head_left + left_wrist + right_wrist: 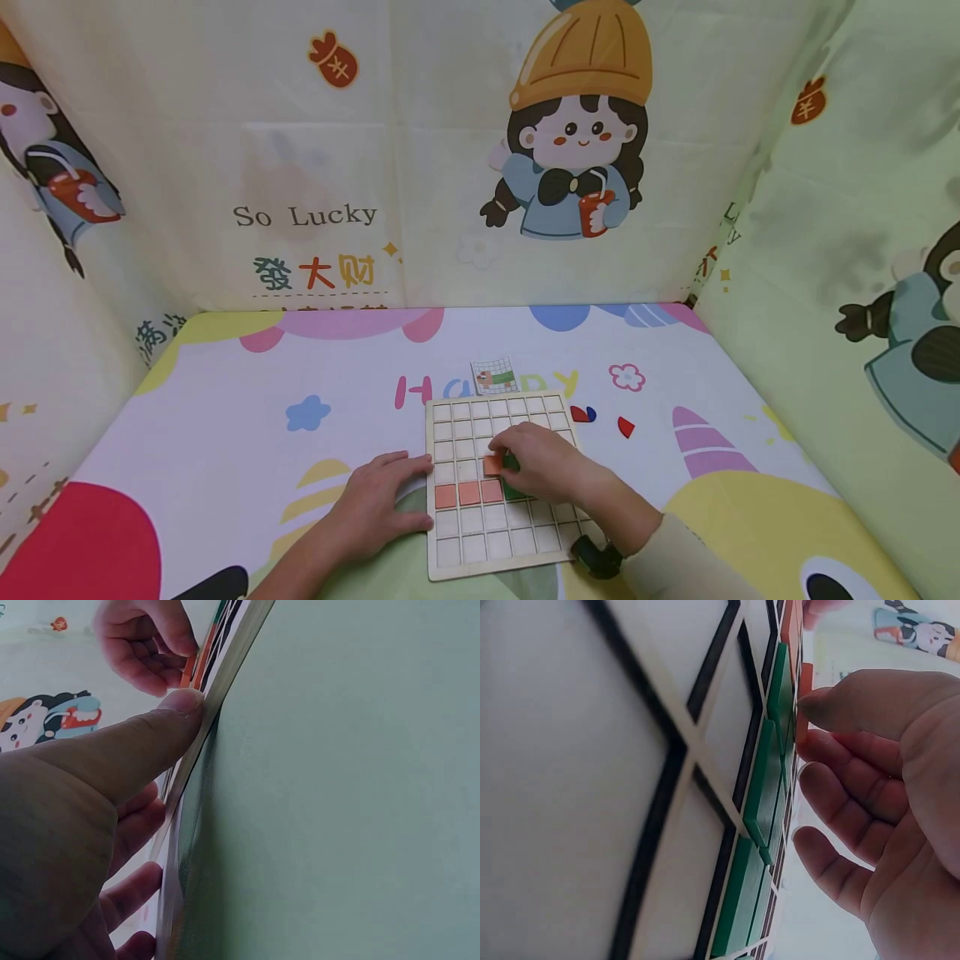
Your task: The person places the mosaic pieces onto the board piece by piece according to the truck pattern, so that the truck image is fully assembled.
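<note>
A wooden grid board (471,570) lies on the table, with several orange square tiles (468,493) in one row and green tiles (761,784) beside them. My left hand (372,502) rests at the board's left edge, its extended thumb (142,746) touching the rim. Over the middle of the board, my right hand (547,464) pinches another orange square tile (492,465) between thumb and fingers. In the right wrist view that tile (805,705) stands just beyond the green ones. The right hand partly covers the green tiles in the head view.
A small picture card (495,377) lies behind the board. Red pieces (626,427) and a blue piece (592,414) lie to its right on the patterned tablecloth (225,433). Printed cloth walls (435,167) enclose the table at the back and sides.
</note>
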The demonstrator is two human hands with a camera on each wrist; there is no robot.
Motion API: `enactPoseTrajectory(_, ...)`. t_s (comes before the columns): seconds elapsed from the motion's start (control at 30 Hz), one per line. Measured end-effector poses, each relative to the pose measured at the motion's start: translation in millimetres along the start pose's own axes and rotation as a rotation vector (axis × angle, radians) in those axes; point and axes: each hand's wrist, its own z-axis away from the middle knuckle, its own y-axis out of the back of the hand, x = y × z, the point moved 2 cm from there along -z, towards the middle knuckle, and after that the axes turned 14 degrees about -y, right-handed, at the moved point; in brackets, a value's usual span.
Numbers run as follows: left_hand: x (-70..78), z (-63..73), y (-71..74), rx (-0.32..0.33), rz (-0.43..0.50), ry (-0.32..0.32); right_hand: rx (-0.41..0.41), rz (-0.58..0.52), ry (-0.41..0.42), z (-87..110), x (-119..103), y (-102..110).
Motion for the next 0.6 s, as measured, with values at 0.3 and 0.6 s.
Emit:
enactPoseTrajectory(0.3, -0.3, -0.1, 0.0, -0.002, -0.002, -0.005, -0.014, 0.016, -0.017, -1.9, -3.4, -1.1)
enactPoseTrajectory(0.6, 0.3, 0.1, 0.5, 0.002, 0.003, -0.007, -0.010, 0.020, -0.018, -2.4, -5.0, -1.9)
